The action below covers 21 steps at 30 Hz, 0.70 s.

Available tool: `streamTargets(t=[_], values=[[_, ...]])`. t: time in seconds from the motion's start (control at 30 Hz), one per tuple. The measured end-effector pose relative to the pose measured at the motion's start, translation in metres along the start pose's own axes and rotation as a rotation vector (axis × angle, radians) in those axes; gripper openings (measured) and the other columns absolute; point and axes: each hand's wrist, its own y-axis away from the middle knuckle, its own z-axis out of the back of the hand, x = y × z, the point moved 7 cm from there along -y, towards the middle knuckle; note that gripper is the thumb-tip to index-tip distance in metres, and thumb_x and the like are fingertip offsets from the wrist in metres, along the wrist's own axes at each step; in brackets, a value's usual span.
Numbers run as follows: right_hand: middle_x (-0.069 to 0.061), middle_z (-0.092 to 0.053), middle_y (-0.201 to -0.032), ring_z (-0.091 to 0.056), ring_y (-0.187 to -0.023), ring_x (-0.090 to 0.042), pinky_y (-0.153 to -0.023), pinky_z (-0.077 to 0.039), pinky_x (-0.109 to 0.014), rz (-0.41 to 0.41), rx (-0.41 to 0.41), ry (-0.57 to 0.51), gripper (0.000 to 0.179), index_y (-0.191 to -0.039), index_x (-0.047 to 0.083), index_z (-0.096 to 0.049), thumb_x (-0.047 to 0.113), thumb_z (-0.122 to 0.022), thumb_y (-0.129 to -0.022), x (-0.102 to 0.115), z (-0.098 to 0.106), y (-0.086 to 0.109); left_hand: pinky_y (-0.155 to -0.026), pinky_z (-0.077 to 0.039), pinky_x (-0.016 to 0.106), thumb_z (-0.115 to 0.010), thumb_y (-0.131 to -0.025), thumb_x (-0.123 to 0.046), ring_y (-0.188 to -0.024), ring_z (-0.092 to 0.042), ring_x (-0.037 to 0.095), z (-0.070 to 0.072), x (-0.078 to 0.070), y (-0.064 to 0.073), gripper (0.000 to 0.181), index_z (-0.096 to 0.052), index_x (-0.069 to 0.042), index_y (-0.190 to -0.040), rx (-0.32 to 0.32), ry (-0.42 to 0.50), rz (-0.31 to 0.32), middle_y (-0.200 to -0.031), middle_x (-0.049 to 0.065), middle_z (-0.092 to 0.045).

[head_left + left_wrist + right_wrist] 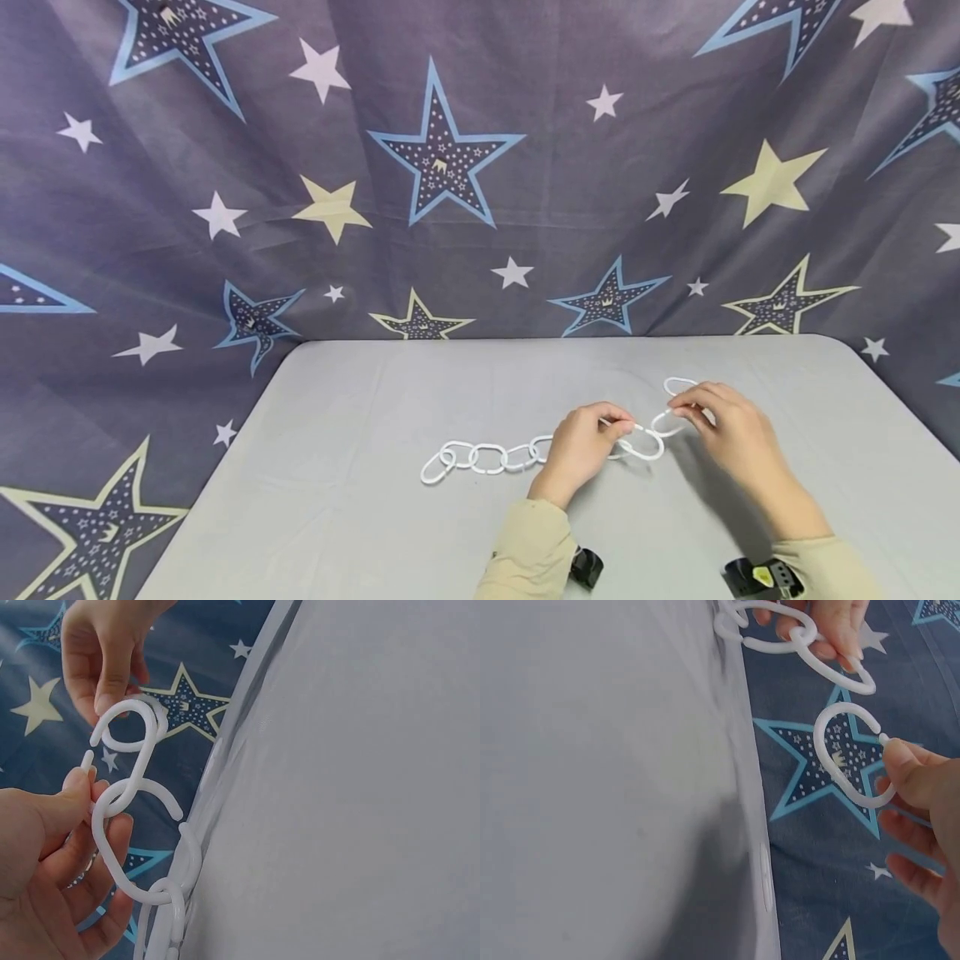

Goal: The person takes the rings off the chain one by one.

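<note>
A chain of white plastic links (488,472) stretches leftward over the table from my left hand (581,446). Thumb and fingertips of that hand pinch the chain's right-hand end link (145,761), near a small gap in its loop. To the right, my right hand (731,425) pinches a single white link (820,739) between thumb and forefinger; a narrow split shows by the thumb. In the head view the two held links come close together and overlap. The left wrist view has the right hand's link partly behind the end link.
Another white link (678,381) lies on the grey table (360,533) just beyond my right hand, partly hidden by it. A star-patterned cloth (555,192) hangs behind the table's back edge and along its sides. Black straps sit near both wrists.
</note>
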Motion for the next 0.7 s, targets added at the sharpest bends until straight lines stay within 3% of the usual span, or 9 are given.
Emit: streamTargets(t=[0.27,0.53,0.7], values=[[0.005,-0.066,-0.078,-0.054,-0.069,-0.013,-0.057,-0.042,-0.033,-0.196,0.04,0.073,0.017,-0.091,0.016,-0.075,0.008,-0.082,-0.077,-0.024,0.006,0.007,-0.069,-0.045,0.02,-0.069,-0.093,-0.032,-0.074,-0.058,-0.005,0.002,0.0,0.001,0.009,-0.076,-0.027,-0.093,-0.021,-0.02,0.006,-0.085,-0.02,-0.068],[0.0,-0.065,-0.075,-0.056,-0.065,-0.019,-0.052,-0.037,-0.035,-0.345,0.081,0.083,0.013,-0.097,0.011,-0.076,0.013,-0.078,-0.084,-0.046,0.008,0.015,-0.067,-0.044,0.019,-0.069,-0.093,-0.033,-0.073,-0.058,-0.006,0.001,-0.003,0.001,0.009,-0.076,-0.028,-0.094,-0.04,-0.028,0.0,-0.084,-0.021,-0.068],[-0.006,-0.068,-0.078,-0.059,-0.067,-0.024,-0.052,-0.038,-0.037,-0.447,0.162,0.075,0.015,-0.101,0.013,-0.077,0.022,-0.073,-0.091,-0.057,0.007,0.018,-0.067,-0.044,0.02,-0.069,-0.093,-0.033,-0.073,-0.057,-0.006,0.001,-0.002,0.0,0.008,-0.076,-0.029,-0.093,-0.038,-0.031,0.016,-0.083,-0.023,-0.066]])
